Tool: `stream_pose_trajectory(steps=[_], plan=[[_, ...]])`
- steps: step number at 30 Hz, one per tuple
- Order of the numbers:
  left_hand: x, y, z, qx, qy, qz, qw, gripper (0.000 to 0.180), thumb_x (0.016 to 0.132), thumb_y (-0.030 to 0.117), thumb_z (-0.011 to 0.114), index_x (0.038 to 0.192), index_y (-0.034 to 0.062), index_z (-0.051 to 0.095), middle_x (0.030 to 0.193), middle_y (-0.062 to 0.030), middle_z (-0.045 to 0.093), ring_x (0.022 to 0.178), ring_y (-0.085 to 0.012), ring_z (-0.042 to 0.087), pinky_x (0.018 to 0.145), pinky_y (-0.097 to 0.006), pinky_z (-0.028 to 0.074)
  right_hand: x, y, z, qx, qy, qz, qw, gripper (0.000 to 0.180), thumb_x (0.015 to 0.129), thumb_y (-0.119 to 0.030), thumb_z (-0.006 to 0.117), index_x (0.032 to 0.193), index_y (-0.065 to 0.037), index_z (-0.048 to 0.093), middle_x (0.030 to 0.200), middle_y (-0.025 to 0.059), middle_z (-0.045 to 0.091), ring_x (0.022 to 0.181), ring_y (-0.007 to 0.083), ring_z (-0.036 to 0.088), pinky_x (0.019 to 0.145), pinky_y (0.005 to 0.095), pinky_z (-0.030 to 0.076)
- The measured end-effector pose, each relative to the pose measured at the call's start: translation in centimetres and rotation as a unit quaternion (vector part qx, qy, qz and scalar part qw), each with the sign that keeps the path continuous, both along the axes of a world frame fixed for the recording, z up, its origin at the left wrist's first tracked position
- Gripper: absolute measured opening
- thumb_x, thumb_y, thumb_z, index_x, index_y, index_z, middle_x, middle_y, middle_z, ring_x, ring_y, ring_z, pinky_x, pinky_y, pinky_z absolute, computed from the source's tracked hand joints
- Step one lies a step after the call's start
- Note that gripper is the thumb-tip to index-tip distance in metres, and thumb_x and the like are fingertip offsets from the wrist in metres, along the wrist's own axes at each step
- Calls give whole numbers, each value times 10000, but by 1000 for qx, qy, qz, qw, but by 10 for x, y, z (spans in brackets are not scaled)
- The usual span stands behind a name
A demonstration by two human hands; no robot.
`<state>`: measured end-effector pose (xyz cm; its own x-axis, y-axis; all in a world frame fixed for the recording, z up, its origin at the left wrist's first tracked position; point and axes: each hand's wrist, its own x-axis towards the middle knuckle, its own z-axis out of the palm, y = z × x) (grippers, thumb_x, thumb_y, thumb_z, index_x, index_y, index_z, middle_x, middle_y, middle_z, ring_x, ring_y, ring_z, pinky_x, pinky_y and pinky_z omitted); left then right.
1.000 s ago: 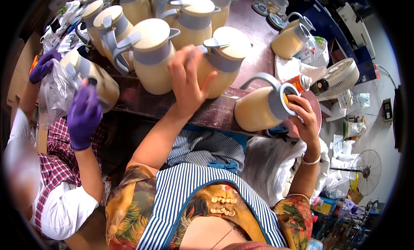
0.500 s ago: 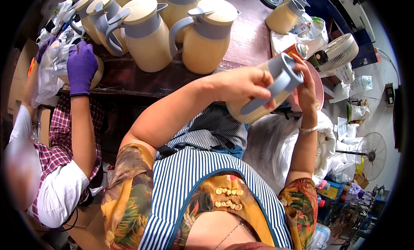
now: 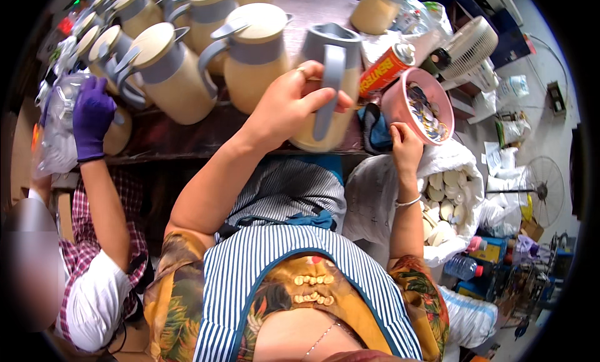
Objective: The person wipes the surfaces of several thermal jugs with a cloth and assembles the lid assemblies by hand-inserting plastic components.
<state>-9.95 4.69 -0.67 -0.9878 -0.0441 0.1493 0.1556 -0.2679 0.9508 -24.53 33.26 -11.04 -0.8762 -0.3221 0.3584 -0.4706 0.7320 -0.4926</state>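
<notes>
While the bare left hand [image 3: 297, 99] curls its fingers around the grey handle of an open-topped cream jug with a grey collar [image 3: 341, 121], the bare right hand [image 3: 407, 144] is at a round pink plastic bucket [image 3: 395, 99].

The left thumb and fingers close about the handle, and the jug stands nearly upright at the front edge of a dark red table [image 3: 178, 143], just beside a cream jug with a lid [image 3: 256, 68]. The right fingers are bent, almost together, at the bucket's outer wall; whether they grip it cannot be told. An orange-red spray can [image 3: 386, 69] leans between jug and bucket. Below, a white woven sack [image 3: 375, 190] holds pale round discs [image 3: 445, 196].
</notes>
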Motion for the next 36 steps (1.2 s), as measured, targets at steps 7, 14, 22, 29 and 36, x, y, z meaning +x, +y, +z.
stream_pose_trajectory(steps=[7,14,22,29,36], plan=[[-30,26,-55,-43,19,70,996,227,1001,123,522,1207,32,544,959,-2,571,934,-90,526,904,-246,406,-22,-35,-40,76,150,7,986,171,906,-123,565,1035,-64,660,949,120,684,852,289,679,730,399,536],[-37,16,-70,-19,-7,55,998,151,999,139,542,1095,37,597,951,-9,593,917,-104,536,871,-251,412,-18,-33,-16,-39,173,-4,984,187,921,-149,599,1086,-83,657,985,103,682,844,287,672,699,389,535],[-46,29,-87,-45,32,89,995,167,1007,178,543,1072,34,596,920,-20,596,895,-114,549,862,-267,426,37,34,-36,-46,107,-52,992,163,827,-13,641,979,-54,682,956,97,678,875,272,640,797,354,504],[-49,22,-80,-70,1,37,997,136,1006,134,524,1061,29,590,946,-41,617,919,-122,559,875,-272,430,14,17,-54,64,249,84,963,148,780,-77,662,923,-110,684,1030,48,667,1035,272,598,921,396,466],[-98,27,-47,71,85,50,993,149,1035,201,475,1018,55,498,910,-88,608,842,-166,572,817,-319,475,-8,-58,-12,-396,-95,119,905,112,986,-73,545,1074,-25,595,909,19,604,848,93,545,778,251,455]])
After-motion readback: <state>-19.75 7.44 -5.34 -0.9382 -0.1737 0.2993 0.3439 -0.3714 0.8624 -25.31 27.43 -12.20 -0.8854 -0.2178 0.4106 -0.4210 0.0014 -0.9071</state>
